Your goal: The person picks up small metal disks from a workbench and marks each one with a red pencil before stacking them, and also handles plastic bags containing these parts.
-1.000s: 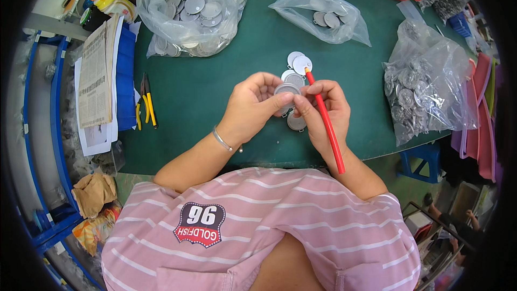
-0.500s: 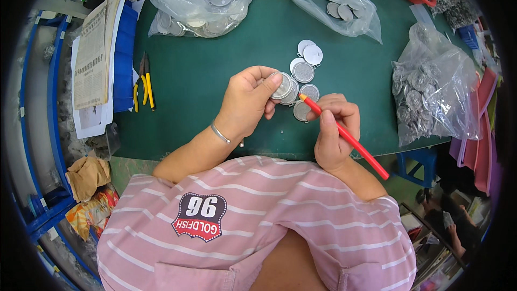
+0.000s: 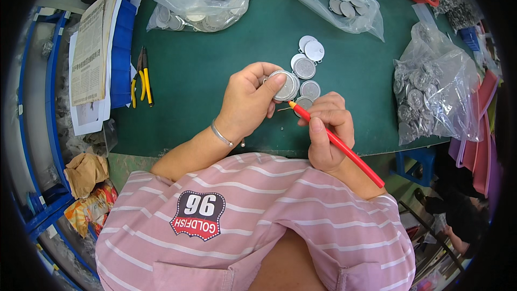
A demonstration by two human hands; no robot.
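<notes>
My left hand (image 3: 245, 97) pinches a small fanned stack of round silver-grey metal discs (image 3: 283, 84) with textured faces, thumb on top. In my right hand (image 3: 331, 132) is a red pencil (image 3: 350, 153) with a yellow cone and dark point, held slantwise. Its point is at the lower edge of the held discs; whether it touches them I cannot tell. A thin, short strand shows beside the point. Just beyond lie several loose discs: textured ones (image 3: 309, 91) and smooth pale ones (image 3: 314, 50) with small loops at the rim. My right fingers partly cover the nearest disc.
Clear bags of discs (image 3: 215, 13) stand at the far left and far middle (image 3: 344, 8) of the green table (image 3: 188, 75). Another bag of metal pieces (image 3: 423, 91) sits at right. Yellow-handled pliers (image 3: 142, 81) lie near a blue bin (image 3: 123, 48). Another person (image 3: 463, 221) is at lower right.
The pencil's point has moved left and slightly nearer me, to the lower edge of the discs in my left hand. My right hand shifted a little left with it.
</notes>
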